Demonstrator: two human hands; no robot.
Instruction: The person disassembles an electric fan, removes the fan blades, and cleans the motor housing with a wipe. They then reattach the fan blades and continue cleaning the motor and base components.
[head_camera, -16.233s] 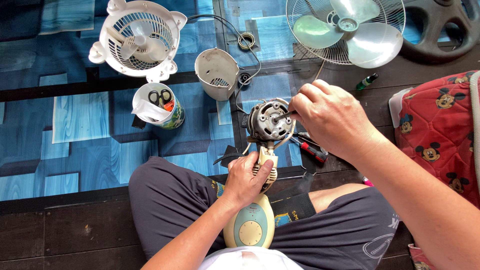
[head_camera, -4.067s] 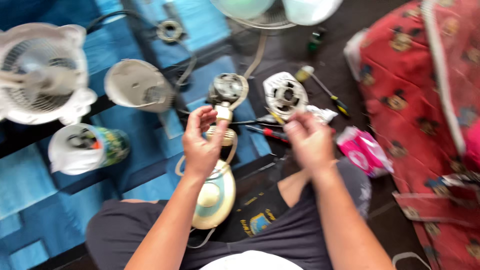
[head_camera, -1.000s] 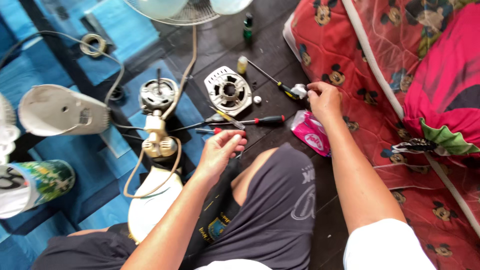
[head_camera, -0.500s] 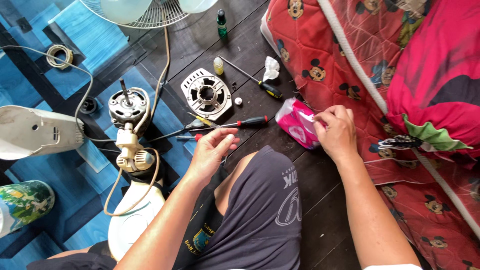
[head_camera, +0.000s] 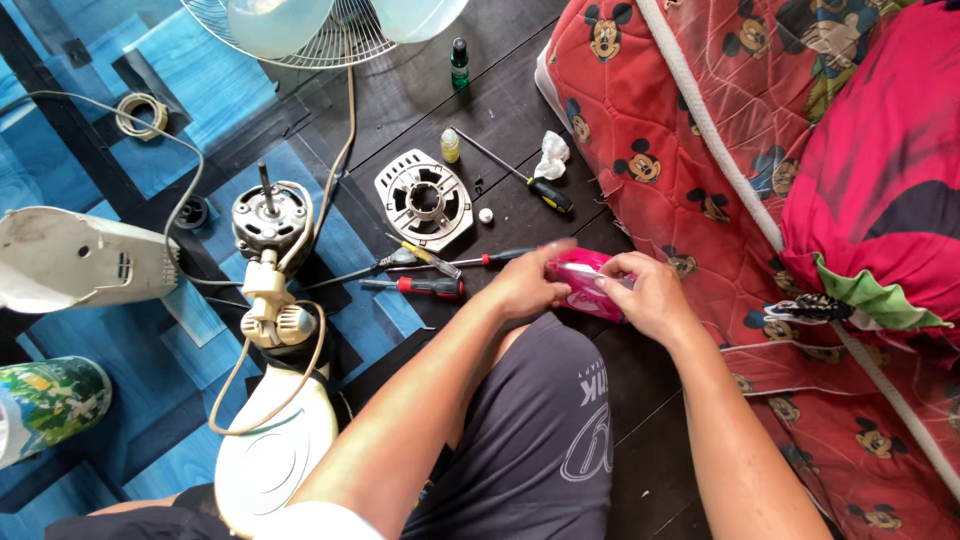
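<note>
A pink soft packet (head_camera: 583, 283) lies on the dark floor just past my knee, and both hands are on it. My left hand (head_camera: 524, 283) grips its left end. My right hand (head_camera: 648, 292) holds its right end with the fingers curled over the top. To the left stands a fan motor (head_camera: 265, 222) on its cream neck and base (head_camera: 276, 452). A white round motor cover (head_camera: 424, 199) lies flat beyond the hands. Screwdrivers (head_camera: 430, 285) with red handles lie between the cover and my left hand.
A red patterned quilt (head_camera: 760, 160) fills the right side. A white fan housing (head_camera: 75, 260) and a green printed can (head_camera: 45, 400) lie at left. Fan blades and grille (head_camera: 330, 25), a small green bottle (head_camera: 459, 62), a yellow vial (head_camera: 451, 146), a crumpled tissue (head_camera: 552, 155) and another screwdriver (head_camera: 520, 177) sit farther out.
My left hand has moved right from the screwdrivers onto the pink packet. My right hand, at the packet half a second ago, now holds its other end.
</note>
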